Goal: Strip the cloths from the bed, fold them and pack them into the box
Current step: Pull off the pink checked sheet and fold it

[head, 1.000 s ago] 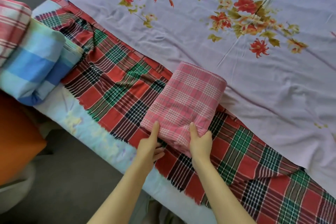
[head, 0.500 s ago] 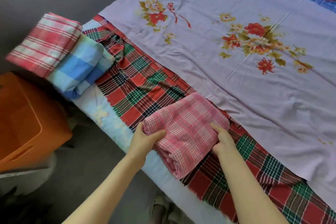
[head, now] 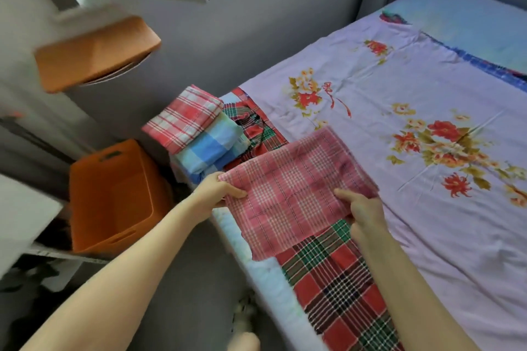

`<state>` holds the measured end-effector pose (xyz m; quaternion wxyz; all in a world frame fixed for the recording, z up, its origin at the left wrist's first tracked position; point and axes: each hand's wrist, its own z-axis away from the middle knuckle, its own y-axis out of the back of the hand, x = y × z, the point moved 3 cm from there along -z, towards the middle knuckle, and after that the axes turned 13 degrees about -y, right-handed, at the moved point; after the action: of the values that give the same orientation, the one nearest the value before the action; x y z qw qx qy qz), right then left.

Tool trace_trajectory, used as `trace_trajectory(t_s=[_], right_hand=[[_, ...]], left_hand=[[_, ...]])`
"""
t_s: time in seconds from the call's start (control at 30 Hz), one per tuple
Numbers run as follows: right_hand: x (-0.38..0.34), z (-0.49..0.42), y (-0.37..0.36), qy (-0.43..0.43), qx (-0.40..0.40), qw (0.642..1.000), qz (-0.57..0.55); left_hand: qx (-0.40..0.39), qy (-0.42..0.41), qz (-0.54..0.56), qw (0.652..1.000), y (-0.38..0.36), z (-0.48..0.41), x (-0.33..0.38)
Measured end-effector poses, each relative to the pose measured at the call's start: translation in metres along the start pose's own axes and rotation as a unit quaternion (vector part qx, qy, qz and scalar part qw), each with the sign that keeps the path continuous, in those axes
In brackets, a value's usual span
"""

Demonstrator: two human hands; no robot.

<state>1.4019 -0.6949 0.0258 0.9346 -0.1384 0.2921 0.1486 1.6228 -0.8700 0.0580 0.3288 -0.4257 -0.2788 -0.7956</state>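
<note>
Pink checked cloth [head: 288, 188], folded to a flat packet, is held clear of the bed [head: 265, 273] at its near edge, above the red-and-green tartan cloth [head: 336, 279]. The left hand [head: 216, 192] pinches the packet's left corner, thumb on top. The right hand [head: 362, 208] is clamped on its lower right edge, fingers curled beneath the fabric.

Half a second ago the packet lay on the tartan with a hand at each side. It is now raised and the view has swung left, bringing the open orange box [head: 94, 208] on the floor beside the bed fully into sight. Folding of this cloth therefore appears finished, and the step in hand is judged to be carrying it toward the box or the stack.

That stack sits at the bed's corner: a red-and-white plaid cloth [head: 185, 117] on a blue checked cloth [head: 211, 148], both folded and not yet packed.

The tartan and the lilac floral sheet [head: 399, 179] are spread flat on the bed, so stripping is incomplete. The box interior shows no cloth.

A blurred orange shape [head: 94, 51] higher on the left may be the box's lid; motion blur prevents certainty.
</note>
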Motion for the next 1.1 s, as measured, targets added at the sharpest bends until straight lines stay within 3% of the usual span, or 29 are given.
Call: trace_trajectory(t_s=[0.27, 0.37, 0.53, 0.63, 0.73, 0.83, 0.9, 1.0, 1.1], right_hand=[[0.010, -0.075, -0.123, -0.025, -0.056, 0.997, 0.054], [0.015, -0.130, -0.172, -0.028, -0.044, 0.998, 0.041], [0.003, -0.127, -0.290, -0.076, -0.013, 0.996, 0.052], [0.013, -0.148, -0.336, -0.107, -0.017, 0.991, 0.080], [0.029, -0.170, -0.365, -0.117, 0.009, 0.975, 0.190], [0.039, -0.185, -0.372, -0.082, 0.100, 0.901, 0.415], [0.036, -0.186, -0.372, -0.080, 0.103, 0.880, 0.457], [0.021, -0.192, -0.365, -0.103, 0.045, 0.854, 0.507], [-0.008, -0.210, -0.353, -0.119, 0.012, 0.875, 0.470]], left_hand=[[0.104, 0.015, -0.046, 0.993, 0.113, -0.076, 0.024], [0.089, 0.013, -0.075, 0.993, 0.151, -0.127, 0.034], [0.038, 0.038, -0.189, 0.980, 0.233, -0.213, 0.033], [-0.024, 0.074, -0.289, 0.954, 0.268, -0.248, 0.030], [-0.097, 0.112, -0.444, 0.884, 0.294, -0.285, 0.028], [-0.070, 0.025, -0.527, 0.847, 0.296, -0.318, 0.041], [-0.045, -0.040, -0.513, 0.856, 0.285, -0.345, 0.057], [-0.031, -0.064, -0.487, 0.870, 0.256, -0.385, 0.080], [-0.023, -0.071, -0.446, 0.892, 0.223, -0.426, 0.099]])
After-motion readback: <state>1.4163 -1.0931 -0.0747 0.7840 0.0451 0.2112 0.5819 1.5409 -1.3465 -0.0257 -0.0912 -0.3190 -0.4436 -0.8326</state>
